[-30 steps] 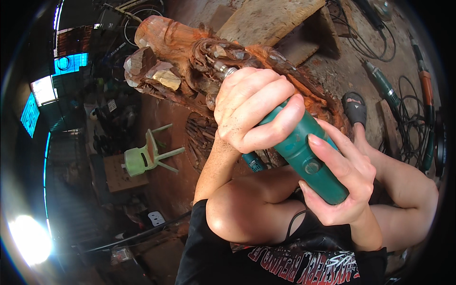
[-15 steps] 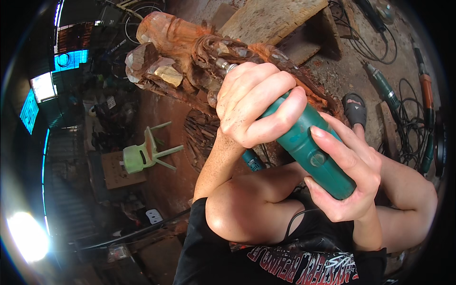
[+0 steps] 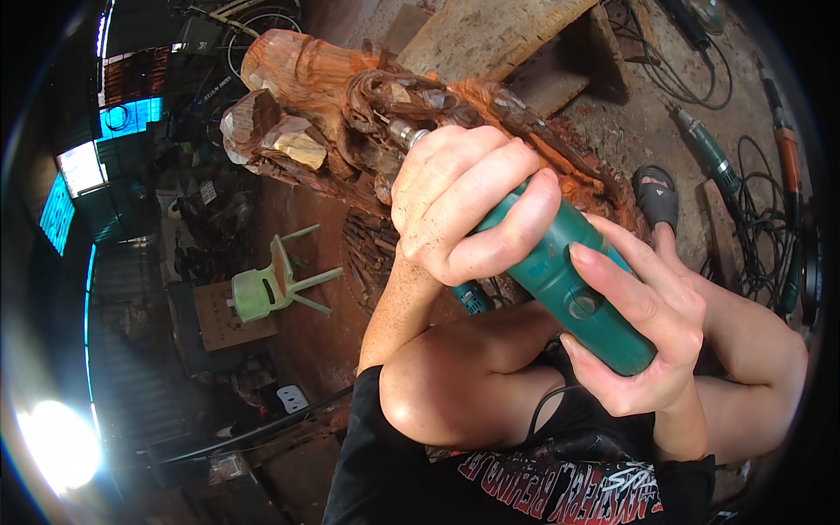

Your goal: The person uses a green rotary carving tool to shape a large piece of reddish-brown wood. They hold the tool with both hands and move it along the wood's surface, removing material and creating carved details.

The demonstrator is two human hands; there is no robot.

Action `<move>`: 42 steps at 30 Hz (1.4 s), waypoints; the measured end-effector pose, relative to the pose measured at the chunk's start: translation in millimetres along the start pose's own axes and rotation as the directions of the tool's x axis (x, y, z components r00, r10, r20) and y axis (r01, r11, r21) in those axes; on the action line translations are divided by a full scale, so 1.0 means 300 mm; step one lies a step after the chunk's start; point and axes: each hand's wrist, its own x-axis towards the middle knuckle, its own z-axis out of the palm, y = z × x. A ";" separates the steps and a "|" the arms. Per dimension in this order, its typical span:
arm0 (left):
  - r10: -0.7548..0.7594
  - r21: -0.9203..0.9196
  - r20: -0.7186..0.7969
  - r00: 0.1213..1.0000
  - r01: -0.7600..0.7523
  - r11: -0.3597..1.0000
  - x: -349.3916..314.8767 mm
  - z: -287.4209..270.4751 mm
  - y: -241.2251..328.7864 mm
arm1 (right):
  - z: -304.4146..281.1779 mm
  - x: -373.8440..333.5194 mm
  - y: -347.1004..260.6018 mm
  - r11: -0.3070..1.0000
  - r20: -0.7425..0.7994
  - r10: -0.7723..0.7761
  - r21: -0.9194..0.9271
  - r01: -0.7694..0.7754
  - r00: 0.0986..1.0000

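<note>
A green die grinder (image 3: 553,249) slants across the middle of the view, gripped by both my hands. Near its front, my left hand (image 3: 468,201) is wrapped around the body with fingers curled over the top. My right hand (image 3: 643,319) clasps the rear end, thumb on one side and fingers on the other. The grinder's metal nose (image 3: 406,134) points into a reddish-brown wood carving (image 3: 289,66) with deep, twisted hollows. Whether the bit touches the wood cannot be made out. My bent knees flank the tool.
Past the carving lies a rough wooden slab (image 3: 490,39). More power tools, including a green grinder (image 3: 707,150) and an orange one (image 3: 787,162), lie right among cables. Dark wood pieces (image 3: 372,254) are piled left, beyond which a light-green plastic chair (image 3: 262,293) lies tipped over.
The carving and the grinder's nose have shifted slightly left in view, while the chair sits slightly further right. Both hands keep the same hold on the grinder.
</note>
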 end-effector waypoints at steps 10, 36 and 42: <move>0.019 -0.002 -0.022 1.000 -0.019 1.000 0.007 0.008 -0.009 | -0.011 0.012 -0.016 0.999 0.007 0.019 0.026 -0.019 1.000; -0.006 -0.038 -0.045 0.999 0.004 0.999 0.008 0.006 -0.007 | -0.021 0.024 -0.083 0.996 0.039 0.084 -0.014 -0.083 0.996; 0.008 -0.062 -0.090 0.996 -0.014 0.998 0.003 0.014 -0.017 | 0.012 0.016 -0.096 0.996 0.006 0.077 -0.054 -0.077 0.997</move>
